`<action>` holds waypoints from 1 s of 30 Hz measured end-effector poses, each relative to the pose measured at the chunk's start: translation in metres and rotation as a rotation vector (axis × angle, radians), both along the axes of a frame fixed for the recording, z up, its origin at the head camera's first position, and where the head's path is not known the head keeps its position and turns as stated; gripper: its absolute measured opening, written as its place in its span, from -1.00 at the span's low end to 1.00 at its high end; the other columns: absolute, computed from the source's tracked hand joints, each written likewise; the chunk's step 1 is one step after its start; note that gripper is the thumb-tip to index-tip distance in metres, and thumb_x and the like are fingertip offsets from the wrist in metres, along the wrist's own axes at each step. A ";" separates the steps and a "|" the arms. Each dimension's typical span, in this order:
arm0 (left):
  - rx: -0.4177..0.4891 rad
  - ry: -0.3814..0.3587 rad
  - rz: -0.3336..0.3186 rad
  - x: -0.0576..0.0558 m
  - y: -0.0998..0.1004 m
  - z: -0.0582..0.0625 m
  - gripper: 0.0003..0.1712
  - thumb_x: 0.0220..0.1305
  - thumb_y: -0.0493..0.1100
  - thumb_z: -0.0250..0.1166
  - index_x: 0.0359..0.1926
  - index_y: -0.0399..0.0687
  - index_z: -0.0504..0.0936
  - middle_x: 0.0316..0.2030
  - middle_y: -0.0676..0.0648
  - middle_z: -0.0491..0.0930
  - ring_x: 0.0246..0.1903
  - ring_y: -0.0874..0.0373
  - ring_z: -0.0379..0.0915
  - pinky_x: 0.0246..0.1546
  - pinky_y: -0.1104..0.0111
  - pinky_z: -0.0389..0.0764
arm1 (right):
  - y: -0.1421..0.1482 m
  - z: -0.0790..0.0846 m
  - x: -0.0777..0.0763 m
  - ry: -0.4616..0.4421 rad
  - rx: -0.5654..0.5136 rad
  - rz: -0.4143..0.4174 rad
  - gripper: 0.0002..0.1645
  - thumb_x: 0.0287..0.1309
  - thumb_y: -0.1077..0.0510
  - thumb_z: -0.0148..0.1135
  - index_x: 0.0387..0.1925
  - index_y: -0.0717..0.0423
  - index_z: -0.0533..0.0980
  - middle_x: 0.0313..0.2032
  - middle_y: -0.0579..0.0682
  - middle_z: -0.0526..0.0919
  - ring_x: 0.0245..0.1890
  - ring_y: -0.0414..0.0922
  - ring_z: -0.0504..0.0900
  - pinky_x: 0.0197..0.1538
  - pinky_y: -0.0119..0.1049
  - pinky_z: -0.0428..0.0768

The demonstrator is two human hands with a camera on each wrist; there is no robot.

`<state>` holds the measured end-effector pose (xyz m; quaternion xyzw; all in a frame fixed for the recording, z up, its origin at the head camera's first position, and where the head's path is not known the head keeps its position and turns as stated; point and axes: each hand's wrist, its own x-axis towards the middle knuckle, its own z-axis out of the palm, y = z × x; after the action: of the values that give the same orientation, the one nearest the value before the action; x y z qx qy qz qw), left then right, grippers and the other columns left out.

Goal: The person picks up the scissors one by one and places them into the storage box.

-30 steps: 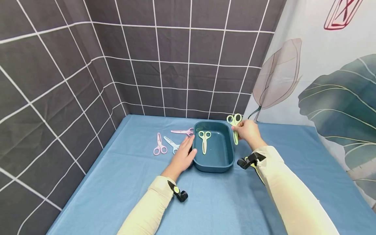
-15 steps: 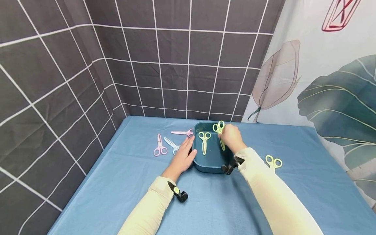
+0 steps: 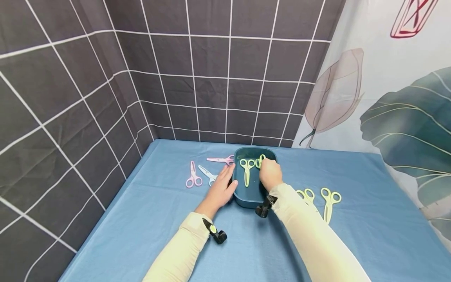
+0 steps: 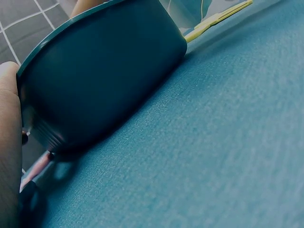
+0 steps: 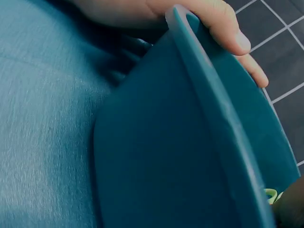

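A dark teal plastic bin (image 3: 250, 203) stands on the blue cloth; its outer wall (image 4: 104, 71) fills much of the left wrist view. My left hand (image 3: 220, 190) rests against the bin's left side, fingers mostly straight and fingertips at the rim. Inside the bin, my right hand (image 3: 271, 174) holds pale green scissors (image 3: 260, 161) low; only their handle loops show, the blades being hidden. Left of them in the bin lies another pair of green scissors (image 3: 247, 172). In the right wrist view, the left hand's thumb and a finger (image 5: 228, 28) reach over the rim.
Left of the bin lie two pairs of pink scissors (image 3: 193, 180) and a pale blue pair (image 3: 208, 175), partly covered by the left hand. To the right are yellow-green scissors (image 3: 329, 199) and a similar pair (image 3: 307, 196) partly behind the right sleeve. A grid-patterned curtain (image 3: 208, 92) hangs behind.
From the right of the bin, my right hand has carried the green scissors left over the rim and down inside. Scissors behind the right sleeve have come into sight. The left hand has stayed put.
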<state>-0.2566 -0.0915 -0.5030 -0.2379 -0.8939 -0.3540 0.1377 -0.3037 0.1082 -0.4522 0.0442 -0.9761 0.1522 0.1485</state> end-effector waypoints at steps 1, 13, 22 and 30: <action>-0.005 0.001 0.002 0.000 0.000 0.000 -0.34 0.35 0.05 -0.11 0.41 0.00 0.02 0.36 -0.05 0.07 0.34 -0.11 -0.12 0.29 0.10 0.01 | -0.001 -0.001 0.000 -0.002 -0.003 -0.010 -0.74 0.07 0.37 -0.02 -0.63 0.23 0.52 -0.54 0.23 0.60 -0.48 0.19 0.61 -0.46 0.07 0.54; 0.001 0.004 0.000 -0.001 0.001 -0.001 -0.34 0.35 0.03 -0.09 0.40 -0.05 0.05 0.35 -0.11 0.10 0.34 -0.10 -0.12 0.29 0.10 0.01 | -0.007 -0.002 0.002 -0.065 -0.006 -0.065 -0.76 0.13 0.35 -0.04 -0.49 0.31 0.57 -0.44 0.28 0.62 -0.42 0.20 0.62 -0.41 0.08 0.57; -0.004 0.008 0.003 0.000 0.001 -0.001 -0.32 0.34 0.08 -0.13 0.41 -0.02 0.03 0.35 -0.10 0.09 0.34 -0.10 -0.12 0.29 0.09 0.01 | -0.007 -0.004 0.000 -0.074 0.001 -0.066 -0.78 0.13 0.36 -0.02 -0.37 0.36 0.56 -0.35 0.32 0.61 -0.35 0.22 0.61 -0.33 0.09 0.56; -0.001 0.002 0.001 -0.002 0.000 -0.002 -0.33 0.34 0.05 -0.11 0.41 -0.02 0.03 0.36 -0.09 0.08 0.35 -0.09 -0.13 0.30 0.10 -0.01 | -0.008 -0.006 0.001 -0.085 0.052 -0.033 -0.80 0.13 0.36 0.02 -0.38 0.32 0.58 -0.37 0.26 0.62 -0.36 0.18 0.61 -0.32 0.07 0.57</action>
<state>-0.2581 -0.0911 -0.5052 -0.2380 -0.8940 -0.3534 0.1387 -0.3027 0.0999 -0.4577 0.0257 -0.9858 0.1259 0.1084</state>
